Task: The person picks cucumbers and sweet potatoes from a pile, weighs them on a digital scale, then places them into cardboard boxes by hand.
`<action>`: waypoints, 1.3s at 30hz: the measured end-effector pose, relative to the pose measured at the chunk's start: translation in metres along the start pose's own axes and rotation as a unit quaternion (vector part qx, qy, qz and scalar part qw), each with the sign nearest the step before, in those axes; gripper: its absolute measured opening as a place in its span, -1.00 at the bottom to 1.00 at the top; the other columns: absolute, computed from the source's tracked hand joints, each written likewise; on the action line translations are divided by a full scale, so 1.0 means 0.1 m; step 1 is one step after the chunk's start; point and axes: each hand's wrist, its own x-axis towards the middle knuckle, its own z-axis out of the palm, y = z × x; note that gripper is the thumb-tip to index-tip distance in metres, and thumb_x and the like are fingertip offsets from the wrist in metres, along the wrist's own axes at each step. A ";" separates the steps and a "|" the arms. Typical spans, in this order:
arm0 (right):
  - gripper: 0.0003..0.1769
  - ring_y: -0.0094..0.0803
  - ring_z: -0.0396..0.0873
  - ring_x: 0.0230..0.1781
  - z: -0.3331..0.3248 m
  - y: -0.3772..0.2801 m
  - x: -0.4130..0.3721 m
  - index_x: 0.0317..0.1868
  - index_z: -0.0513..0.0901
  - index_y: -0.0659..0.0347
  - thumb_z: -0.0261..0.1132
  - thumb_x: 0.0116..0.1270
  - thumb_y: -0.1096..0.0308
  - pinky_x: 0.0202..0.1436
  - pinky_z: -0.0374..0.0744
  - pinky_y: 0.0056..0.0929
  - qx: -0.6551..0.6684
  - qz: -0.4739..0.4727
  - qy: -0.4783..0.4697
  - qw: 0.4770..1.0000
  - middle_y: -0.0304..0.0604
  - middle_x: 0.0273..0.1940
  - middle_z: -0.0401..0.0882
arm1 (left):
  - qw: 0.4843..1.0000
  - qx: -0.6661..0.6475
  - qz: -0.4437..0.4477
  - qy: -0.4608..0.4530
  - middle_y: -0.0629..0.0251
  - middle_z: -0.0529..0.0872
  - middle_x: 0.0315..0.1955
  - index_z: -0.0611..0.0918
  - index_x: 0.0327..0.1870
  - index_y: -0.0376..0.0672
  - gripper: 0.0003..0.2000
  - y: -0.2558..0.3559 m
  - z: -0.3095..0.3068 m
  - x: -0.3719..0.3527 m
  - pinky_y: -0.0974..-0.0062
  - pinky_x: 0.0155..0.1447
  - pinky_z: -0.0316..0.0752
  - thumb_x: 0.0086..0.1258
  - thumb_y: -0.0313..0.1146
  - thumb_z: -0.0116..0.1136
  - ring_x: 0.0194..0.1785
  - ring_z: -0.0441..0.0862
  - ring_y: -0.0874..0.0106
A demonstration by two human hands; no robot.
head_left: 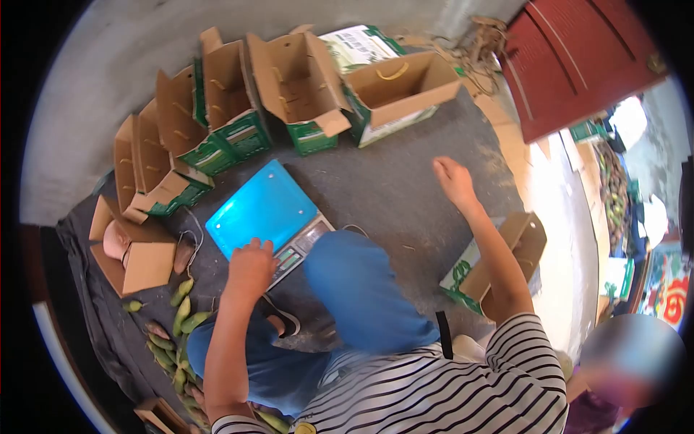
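Note:
My left hand (pixel 251 269) is at the near edge of a digital scale's bright blue platform (pixel 262 202), its fingers extended over the edge; I see nothing held in it. The scale's grey display panel (pixel 295 253) lies just right of that hand. My right hand (pixel 455 182) is out to the right over the dark ground sheet, with its fingers loosely bent and apart and nothing visible in them. Below the right forearm stands an open green-and-white carton (pixel 468 269), partly hidden by the arm.
Several open cartons (pixel 300 79) with yellow handles curve round the scale's far side. A small box (pixel 150 266) holds a rounded pinkish thing. Long green vegetables (pixel 182 315) lie at the left. A red door (pixel 578 65) and another person (pixel 596 412) are at the right.

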 end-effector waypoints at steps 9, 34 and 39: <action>-0.33 0.01 0.35 0.28 1.31 -0.66 1.68 0.37 0.26 0.21 0.23 0.27 0.24 0.30 0.38 -0.18 -0.016 -0.085 -0.109 0.990 0.10 0.31 0.32 | 1.000 -0.005 -0.011 -0.004 0.12 0.61 -0.26 0.57 -0.17 -0.17 -0.73 0.01 0.05 -0.03 0.19 -0.07 0.46 0.25 -0.19 0.24 -0.16 0.63 0.16; -0.53 -0.05 0.60 -0.06 0.84 -0.60 -0.03 0.01 0.59 0.22 0.32 0.17 0.10 -0.01 0.53 -0.17 -0.202 -0.055 -0.182 0.961 0.06 -0.09 0.64 | 0.999 0.011 -0.006 0.048 0.19 0.62 -0.31 0.60 -0.22 -0.16 -0.80 -0.01 0.19 -0.20 0.28 -0.17 0.46 0.21 -0.28 0.22 -0.21 0.63 0.26; -0.59 0.06 0.60 -0.18 0.56 -0.47 -0.27 -0.06 0.62 0.25 0.31 0.19 0.13 -0.10 0.52 -0.13 -0.179 -0.057 -0.182 0.965 0.12 -0.25 0.65 | 0.996 0.004 -0.016 0.091 0.18 0.63 -0.30 0.61 -0.24 -0.15 -0.84 -0.01 0.12 -0.28 0.30 -0.15 0.44 0.17 -0.36 0.17 -0.18 0.62 0.29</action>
